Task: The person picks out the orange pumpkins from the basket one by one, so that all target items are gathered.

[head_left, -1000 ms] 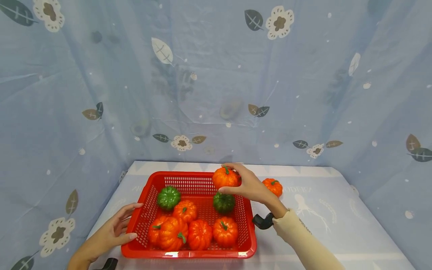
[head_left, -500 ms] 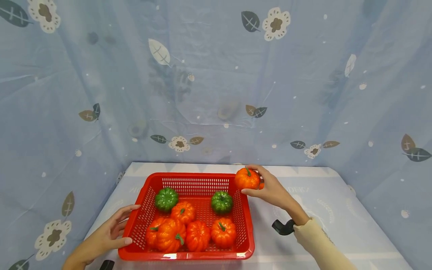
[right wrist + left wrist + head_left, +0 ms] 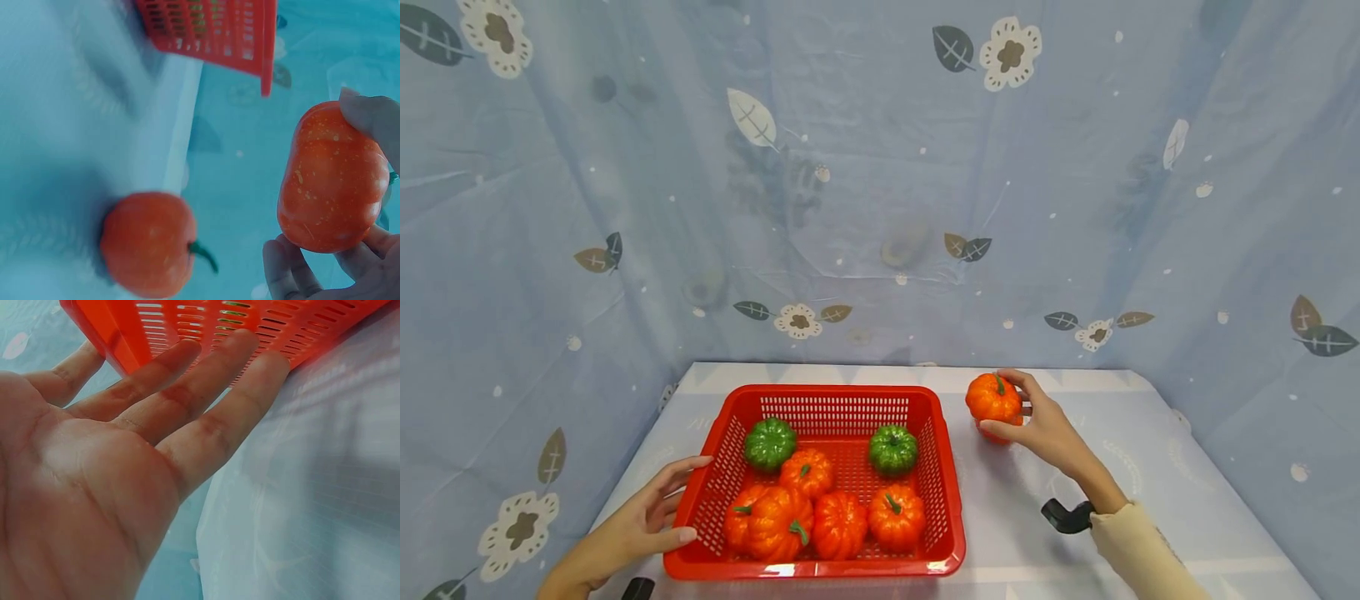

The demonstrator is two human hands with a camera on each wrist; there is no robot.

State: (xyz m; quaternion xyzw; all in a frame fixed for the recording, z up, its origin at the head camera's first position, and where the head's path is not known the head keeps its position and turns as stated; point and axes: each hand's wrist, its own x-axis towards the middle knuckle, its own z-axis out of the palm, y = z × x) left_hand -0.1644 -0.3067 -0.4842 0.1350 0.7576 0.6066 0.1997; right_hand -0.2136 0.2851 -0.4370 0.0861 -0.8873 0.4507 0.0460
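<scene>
My right hand (image 3: 1048, 432) grips a small orange pumpkin (image 3: 992, 398) with a green stem, thumb on one side and fingers on the other. It is held up to the right of the red basket (image 3: 820, 570). The right wrist view shows another orange pumpkin (image 3: 150, 245) on the table below, apart from the held one; the head view has it mostly hidden behind it. My left hand (image 3: 638, 527) is at the basket's left side, its fingers extended along the slotted wall and its thumb near the front corner.
Inside the basket lie several orange pumpkins (image 3: 897, 518) and two green ones, one at the back left (image 3: 770, 444) and one at the right (image 3: 892, 450). A patterned blue cloth (image 3: 880, 208) hangs behind and beside the pale table (image 3: 1180, 508).
My right hand has carried the orange pumpkin from over the basket's back right out past its right rim, above the pumpkin on the table. The left hand stays by the basket.
</scene>
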